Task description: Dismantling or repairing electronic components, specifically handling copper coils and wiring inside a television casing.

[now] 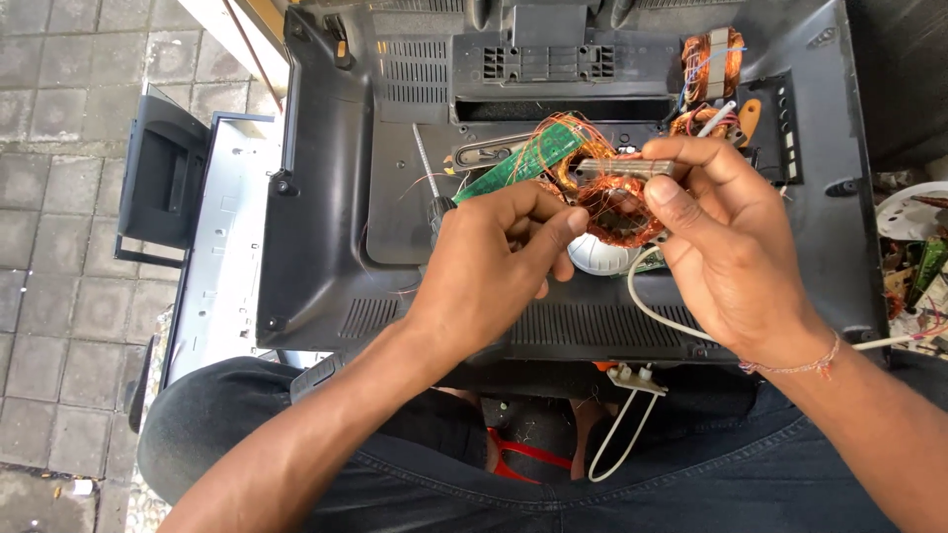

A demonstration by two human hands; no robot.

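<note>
My right hand (726, 242) grips a copper wire coil (617, 209) wound on a metal core, held over a dark plastic television back cover (326, 207) that lies on my lap. My left hand (494, 262) is closed, its fingertips pinching at the coil's loose copper strands; a screwdriver (433, 188) with a black handle sits against this hand. A green circuit board (528, 158) lies just behind the coil. A white round part (597, 255) shows below the coil between both hands.
More copper coils (713, 61) lie at the cover's far right. A white cable (652, 316) with a plug (637, 377) hangs toward my lap. A grey metal panel (222, 247) and black stand (163, 173) rest on paving at left. Scrap parts (913, 247) sit at right.
</note>
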